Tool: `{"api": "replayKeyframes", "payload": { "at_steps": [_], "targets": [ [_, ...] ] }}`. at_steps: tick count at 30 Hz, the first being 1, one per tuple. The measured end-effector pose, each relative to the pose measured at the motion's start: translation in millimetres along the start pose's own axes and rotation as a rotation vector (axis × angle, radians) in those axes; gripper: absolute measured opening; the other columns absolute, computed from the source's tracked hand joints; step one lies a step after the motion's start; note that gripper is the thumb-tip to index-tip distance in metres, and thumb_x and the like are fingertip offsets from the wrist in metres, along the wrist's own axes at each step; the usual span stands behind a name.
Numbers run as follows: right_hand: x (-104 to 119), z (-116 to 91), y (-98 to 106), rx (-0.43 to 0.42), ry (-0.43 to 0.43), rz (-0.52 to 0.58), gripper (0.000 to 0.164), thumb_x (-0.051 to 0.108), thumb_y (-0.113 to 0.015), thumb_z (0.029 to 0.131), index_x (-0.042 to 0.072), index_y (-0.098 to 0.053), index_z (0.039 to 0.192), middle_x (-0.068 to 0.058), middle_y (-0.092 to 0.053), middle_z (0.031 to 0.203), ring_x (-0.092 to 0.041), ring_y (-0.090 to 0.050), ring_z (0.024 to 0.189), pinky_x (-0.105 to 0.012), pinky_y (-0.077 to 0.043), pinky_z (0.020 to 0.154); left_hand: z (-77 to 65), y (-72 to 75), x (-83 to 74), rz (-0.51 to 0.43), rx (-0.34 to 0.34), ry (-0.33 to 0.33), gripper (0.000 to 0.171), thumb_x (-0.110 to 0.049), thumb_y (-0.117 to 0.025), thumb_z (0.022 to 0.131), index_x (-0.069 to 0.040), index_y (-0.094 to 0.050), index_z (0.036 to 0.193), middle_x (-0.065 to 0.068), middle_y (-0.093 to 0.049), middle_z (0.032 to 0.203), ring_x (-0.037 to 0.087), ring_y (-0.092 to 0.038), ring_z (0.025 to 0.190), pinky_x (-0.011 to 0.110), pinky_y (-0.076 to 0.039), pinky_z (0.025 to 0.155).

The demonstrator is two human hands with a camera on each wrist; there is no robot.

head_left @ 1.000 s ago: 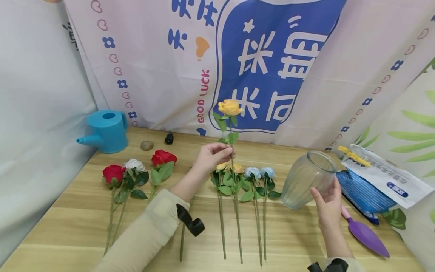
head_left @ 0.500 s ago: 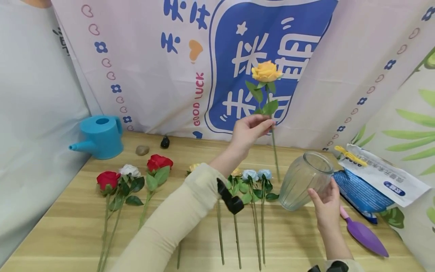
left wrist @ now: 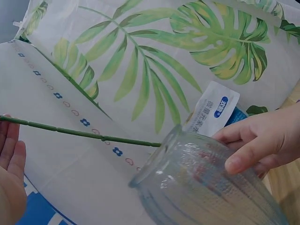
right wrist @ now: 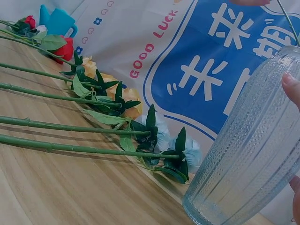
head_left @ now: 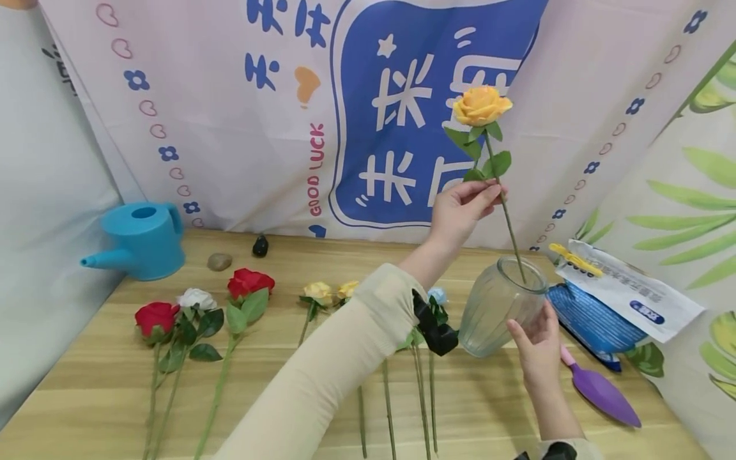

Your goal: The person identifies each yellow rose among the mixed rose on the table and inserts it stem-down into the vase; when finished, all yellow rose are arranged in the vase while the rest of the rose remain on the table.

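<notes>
My left hand (head_left: pixel 460 214) pinches the stem of a yellow artificial rose (head_left: pixel 482 106) just under its leaves, bloom up. The stem's lower end reaches the mouth of a clear ribbed glass vase (head_left: pixel 483 319); in the left wrist view the stem (left wrist: pixel 84 132) ends right at the rim. The vase leans a little to the right, and my right hand (head_left: pixel 537 354) grips its right side, thumb in front. Under my left arm lie more yellow roses (head_left: pixel 318 292) and light blue roses (right wrist: pixel 190 150), partly hidden by the sleeve in the head view.
Red roses (head_left: pixel 250 282) and a white rose (head_left: pixel 197 298) lie at the left. A blue watering can (head_left: pixel 144 243), a brown stone (head_left: pixel 220 261) and a black stone (head_left: pixel 260 246) stand behind. To the right are a clipped bag (head_left: pixel 638 294) and a purple trowel (head_left: pixel 606 396).
My left hand has lifted the yellow rose off the flowers on the table and carried it right, bringing its stem end to the vase's mouth. My right hand keeps its grip on the vase.
</notes>
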State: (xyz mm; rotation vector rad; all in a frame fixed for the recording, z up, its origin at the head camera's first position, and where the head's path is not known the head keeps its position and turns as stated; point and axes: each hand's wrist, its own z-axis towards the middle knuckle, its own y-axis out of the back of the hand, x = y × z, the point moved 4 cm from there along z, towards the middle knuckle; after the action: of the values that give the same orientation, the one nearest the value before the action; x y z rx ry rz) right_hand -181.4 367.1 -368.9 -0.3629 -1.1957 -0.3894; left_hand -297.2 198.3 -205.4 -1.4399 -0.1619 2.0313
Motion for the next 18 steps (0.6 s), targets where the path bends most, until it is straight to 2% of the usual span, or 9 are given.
{"api": "replayKeyframes", "payload": {
  "at_steps": [8,13,18],
  "targets": [
    [-0.9,1.5,1.0,0.006,0.036,0.013,0.071,-0.011,-0.058,0.081,0.009,-0.024,0.140,-0.012,-0.032,0.139,-0.021,-0.032,0.125,-0.021,-0.032,0.099,-4.1,-6.1,34.1,0.032,-0.001,0.107,0.016,-0.007,-0.066,0.081,0.002,-0.067,0.095,0.010,-0.068,0.087,0.010,-0.064,0.074,0.024,-0.053,0.069],
    [-0.9,2.2,1.0,0.000,0.039,-0.002,0.070,-0.011,-0.058,0.081,0.008,-0.024,0.140,-0.013,-0.032,0.139,-0.020,-0.033,0.125,-0.021,-0.033,0.098,-7.5,-4.9,54.9,0.082,0.060,0.160,0.016,-0.003,-0.065,0.081,0.008,-0.065,0.093,0.015,-0.067,0.089,0.011,-0.063,0.068,0.026,-0.053,0.069],
    [-0.7,2.3,0.8,-0.003,0.034,-0.007,0.071,-0.011,-0.058,0.081,0.006,-0.021,0.140,-0.015,-0.027,0.143,-0.021,-0.030,0.128,-0.022,-0.030,0.100,-12.6,-2.9,70.6,0.155,0.128,0.214,0.017,-0.006,-0.065,0.082,0.005,-0.063,0.095,0.014,-0.067,0.087,0.009,-0.062,0.069,0.023,-0.053,0.067]
  ]
}}
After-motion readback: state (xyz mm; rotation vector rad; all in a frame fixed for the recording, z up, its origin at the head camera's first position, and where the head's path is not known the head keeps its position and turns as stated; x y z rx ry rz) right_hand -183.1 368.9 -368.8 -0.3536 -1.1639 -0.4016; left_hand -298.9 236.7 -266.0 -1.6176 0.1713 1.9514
